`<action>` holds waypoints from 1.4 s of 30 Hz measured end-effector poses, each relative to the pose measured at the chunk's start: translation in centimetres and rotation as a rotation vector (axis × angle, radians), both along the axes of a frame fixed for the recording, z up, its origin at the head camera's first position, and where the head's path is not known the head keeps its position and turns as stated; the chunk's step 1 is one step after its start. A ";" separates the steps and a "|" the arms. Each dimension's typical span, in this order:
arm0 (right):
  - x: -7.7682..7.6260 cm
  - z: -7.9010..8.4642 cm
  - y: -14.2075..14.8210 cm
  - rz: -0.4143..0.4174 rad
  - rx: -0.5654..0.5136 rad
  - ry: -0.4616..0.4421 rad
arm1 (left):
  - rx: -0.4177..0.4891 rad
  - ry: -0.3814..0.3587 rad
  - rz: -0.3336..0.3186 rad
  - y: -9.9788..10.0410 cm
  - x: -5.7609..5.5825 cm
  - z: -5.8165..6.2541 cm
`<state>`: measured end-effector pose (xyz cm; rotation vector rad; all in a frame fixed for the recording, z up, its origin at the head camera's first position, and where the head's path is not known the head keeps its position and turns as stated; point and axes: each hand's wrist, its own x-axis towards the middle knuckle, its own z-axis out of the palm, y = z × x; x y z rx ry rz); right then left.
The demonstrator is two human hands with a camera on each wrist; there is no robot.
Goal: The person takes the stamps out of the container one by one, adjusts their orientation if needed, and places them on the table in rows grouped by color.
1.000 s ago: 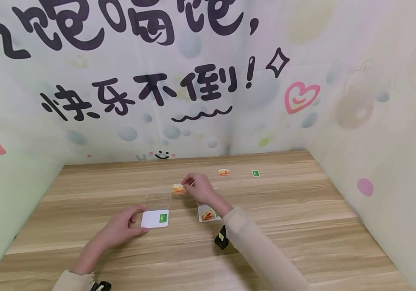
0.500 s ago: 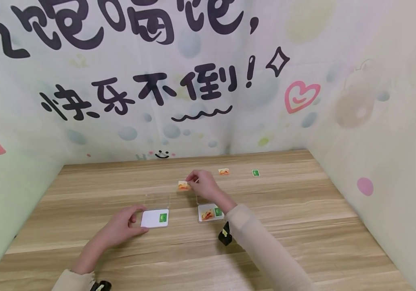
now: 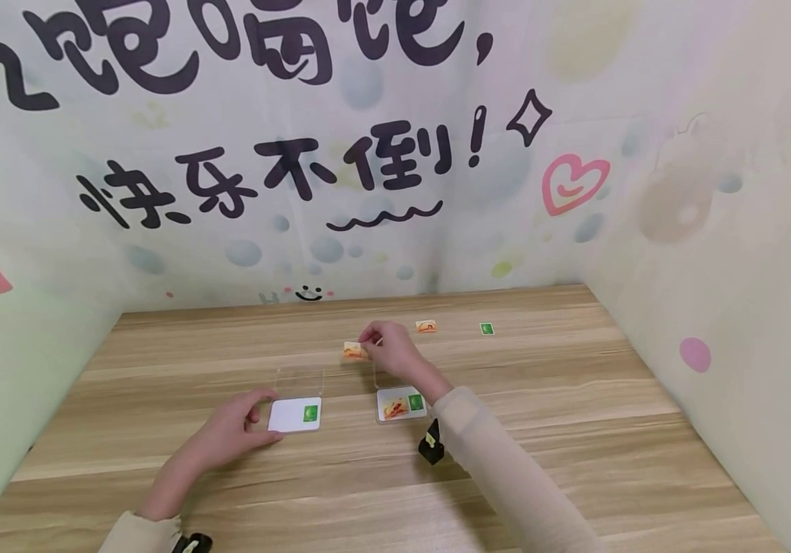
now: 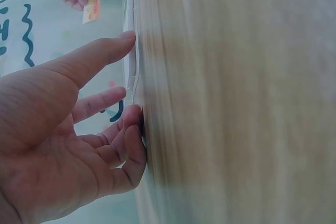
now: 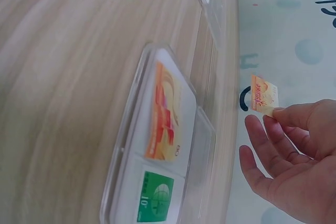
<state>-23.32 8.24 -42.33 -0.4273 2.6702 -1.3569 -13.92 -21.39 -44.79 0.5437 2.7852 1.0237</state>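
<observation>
Right hand, orange stamp in its pinch

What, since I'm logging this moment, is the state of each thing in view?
Left case: lid open, green stamp inside.
Right case: lid open, orange stamp and green stamp inside.
Held orange stamp: raised off the table.
Far orange stamp: loose, flat on the table.
Far green stamp: loose, flat too.
Left hand: grips left case.
Right hand: pinches held orange stamp.
</observation>
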 end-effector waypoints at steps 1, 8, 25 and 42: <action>0.0 0.0 0.0 -0.002 0.000 0.001 | -0.002 -0.004 0.005 0.0 0.0 0.0; -0.3 0.0 0.3 -0.016 0.010 -0.002 | 0.001 -0.005 0.003 -0.1 0.0 -0.2; -0.8 0.6 1.2 -0.041 0.029 -0.004 | 0.015 0.007 -0.006 -0.1 0.1 -0.3; -1.4 0.5 2.5 -0.071 0.038 -0.002 | 0.011 -0.005 0.003 0.0 0.2 -0.1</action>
